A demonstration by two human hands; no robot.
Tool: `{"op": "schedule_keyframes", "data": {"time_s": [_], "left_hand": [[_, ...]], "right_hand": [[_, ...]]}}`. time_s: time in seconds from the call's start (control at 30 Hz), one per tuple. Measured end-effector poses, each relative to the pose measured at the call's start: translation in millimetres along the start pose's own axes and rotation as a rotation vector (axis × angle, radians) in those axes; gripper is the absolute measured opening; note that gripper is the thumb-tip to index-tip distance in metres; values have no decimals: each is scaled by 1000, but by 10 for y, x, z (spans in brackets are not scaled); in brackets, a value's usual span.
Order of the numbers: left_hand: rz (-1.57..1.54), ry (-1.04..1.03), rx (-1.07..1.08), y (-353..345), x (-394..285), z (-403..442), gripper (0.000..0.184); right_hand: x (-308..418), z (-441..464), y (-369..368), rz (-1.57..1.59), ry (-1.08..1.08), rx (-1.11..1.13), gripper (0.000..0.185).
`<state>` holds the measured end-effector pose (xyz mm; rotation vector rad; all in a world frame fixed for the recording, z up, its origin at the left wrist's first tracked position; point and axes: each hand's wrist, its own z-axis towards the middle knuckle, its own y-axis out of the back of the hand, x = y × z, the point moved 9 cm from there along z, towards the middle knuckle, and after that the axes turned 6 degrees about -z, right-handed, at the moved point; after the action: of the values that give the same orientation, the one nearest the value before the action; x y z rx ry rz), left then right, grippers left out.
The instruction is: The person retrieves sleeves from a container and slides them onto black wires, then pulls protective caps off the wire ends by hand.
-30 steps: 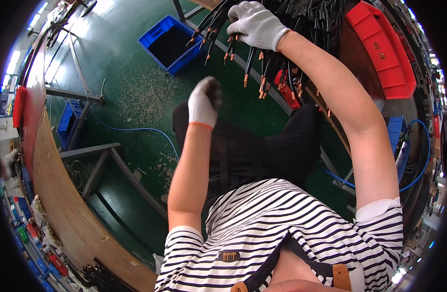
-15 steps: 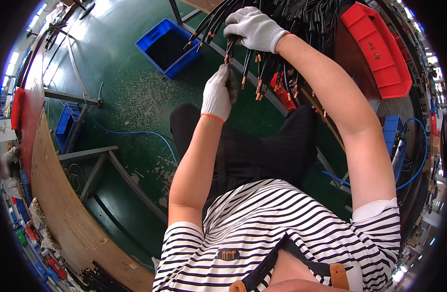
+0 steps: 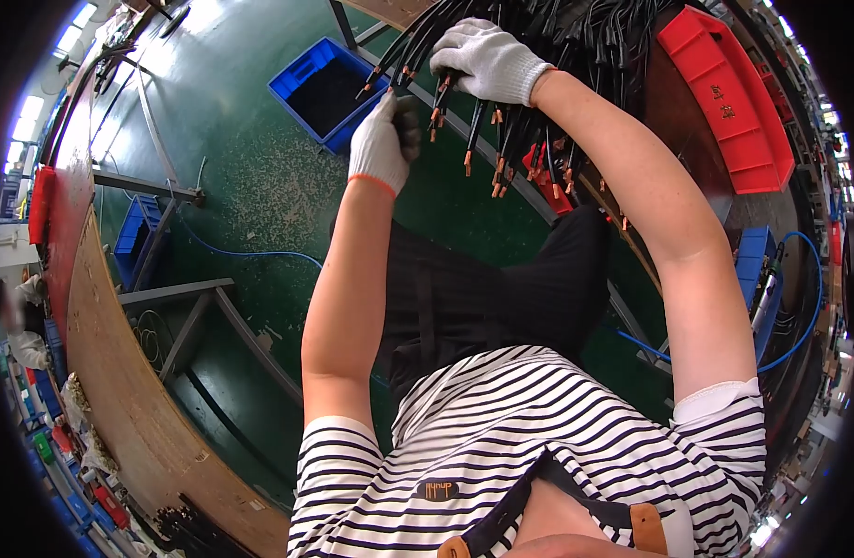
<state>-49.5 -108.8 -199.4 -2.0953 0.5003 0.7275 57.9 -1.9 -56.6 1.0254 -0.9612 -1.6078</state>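
My right hand (image 3: 494, 63), in a white knit glove, is closed around black cables (image 3: 445, 84) near their bare copper ends. To its left and a little lower is my left hand (image 3: 382, 144), gloved too and with an orange cuff edge. Its fingers are pinched together at the copper end of another black cable (image 3: 390, 90); the glove hides part of the grip. Many more cables (image 3: 506, 149) hang over the table edge beside and under my right hand, their stripped copper tips pointing down.
A blue bin (image 3: 324, 93) is on the green floor beyond my left hand. A red tray (image 3: 729, 102) lies on the table to the right, with a blue box (image 3: 752, 265) and a blue hose (image 3: 808, 325) nearer me. A wooden bench (image 3: 134, 381) runs along the left.
My left hand has moved left and slightly up, from a cable end below my right hand to another one at the left. My right hand has barely moved.
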Motion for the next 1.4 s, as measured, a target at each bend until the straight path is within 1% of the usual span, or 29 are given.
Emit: {"op": "schedule_keyframes", "data": {"time_s": [0.07, 0.1, 0.2, 0.23, 0.33, 0.37, 0.47, 0.5, 0.6, 0.63, 0.73, 0.77, 0.9, 0.93, 0.97, 1.07, 1.1, 1.2, 1.23, 1.33, 1.4], "left_hand": [[-53, 95, 26, -72, 88, 111, 41], [-62, 133, 41, -115, 91, 129, 52], [-222, 98, 96, -211, 39, 224, 53], [-268, 81, 127, -249, 34, 232, 50], [-153, -8, 127, -292, -9, 223, 44], [-123, -18, 112, -306, -9, 209, 37], [-13, 2, 146, -338, 16, 239, 36], [42, -1, 101, -357, -20, 191, 36], [255, -59, 85, -500, -162, 6, 39], [317, -71, 92, -525, -175, -17, 40], [335, -82, 148, -513, -106, 60, 42], [284, -63, 178, -516, -46, 104, 42], [219, -13, 151, -526, 49, 129, 44], [213, -4, 140, -520, 52, 129, 45], [208, 4, 126, -502, 47, 127, 46], [240, -57, 119, -515, 28, 46, 44], [181, -38, 68, -516, 52, 3, 42], [30, 35, 69, -526, 166, 19, 40], [1, 23, 47, -522, 171, 10, 39], [-26, -8, 35, -524, 166, -36, 39], [38, -5, 3, -407, 236, -189, 35]], "right_hand": [[-27, 4, 22, 24, 26, 16, 35], [-34, 11, 44, 54, 40, 7, 37], [-95, -33, 63, 143, 63, 24, 39], [-137, -32, 52, 209, 42, 49, 41], [-242, -32, 74, 403, -68, 57, 41], [-251, -14, 71, 400, -86, 75, 40], [-296, 89, 65, 343, -272, 99, 33], [-313, 128, 15, 291, -263, 75, 33], [-174, 242, -56, 111, -112, 17, 32], [-165, 265, -86, 73, -111, 86, 33], [-106, 264, -115, 3, -67, 260, 38], [-107, 280, -106, -12, -60, 276, 39], [-125, 269, -171, -37, -73, 321, 45], [-119, 292, -192, -34, -79, 320, 48], [-136, 308, -237, -27, -90, 274, 43], [-143, 315, -205, 10, -115, 242, 38], [-150, 313, -206, 38, -124, 206, 36], [-180, 317, -210, 13, -102, 183, 33], [-171, 314, -188, 18, -96, 155, 32], [-170, 303, -190, 36, -98, 142, 32], [-195, 275, -205, 33, -120, 137, 31]]}}
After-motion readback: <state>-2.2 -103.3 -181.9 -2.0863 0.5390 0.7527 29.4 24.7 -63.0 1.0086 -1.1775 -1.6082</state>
